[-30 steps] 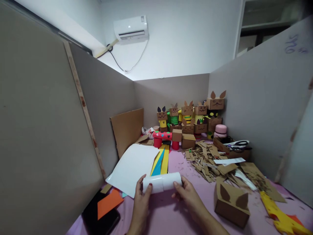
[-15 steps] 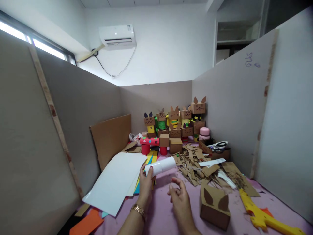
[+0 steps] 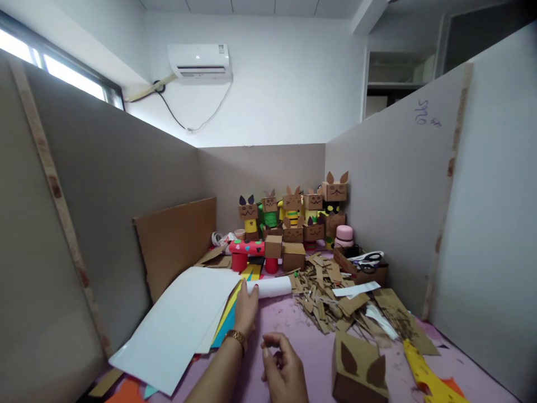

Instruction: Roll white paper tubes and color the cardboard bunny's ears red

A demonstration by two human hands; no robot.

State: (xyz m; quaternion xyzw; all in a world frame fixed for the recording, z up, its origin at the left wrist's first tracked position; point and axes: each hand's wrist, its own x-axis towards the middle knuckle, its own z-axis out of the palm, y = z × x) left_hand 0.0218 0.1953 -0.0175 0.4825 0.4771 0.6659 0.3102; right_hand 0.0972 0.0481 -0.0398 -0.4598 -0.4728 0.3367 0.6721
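Note:
My left hand (image 3: 246, 308), with a watch on its wrist, grips the left end of a white paper tube (image 3: 273, 287). The tube lies level, low over the cloth-covered table or resting on it; I cannot tell which. Nearer to me, my right hand (image 3: 284, 366) is loosely curled, its thumb and forefinger apart and nothing visible between them. To its right sits a cardboard box with two brown ears (image 3: 359, 366). White sheets (image 3: 180, 324) lie left of my left hand, over yellow and blue paper.
Cardboard scraps (image 3: 321, 291) are heaped at centre right, with white strips among them. A yellow glue gun (image 3: 428, 372) lies at front right. Behind stand a red spotted tube body (image 3: 247, 246), cardboard animal figures (image 3: 292, 202), a pink container (image 3: 344, 235) and scissors (image 3: 370, 260). Partitions enclose the table.
My left hand has moved the white tube slightly lower and away, turning it more level. My right hand has drawn back toward me and to the left. The view has shifted a little.

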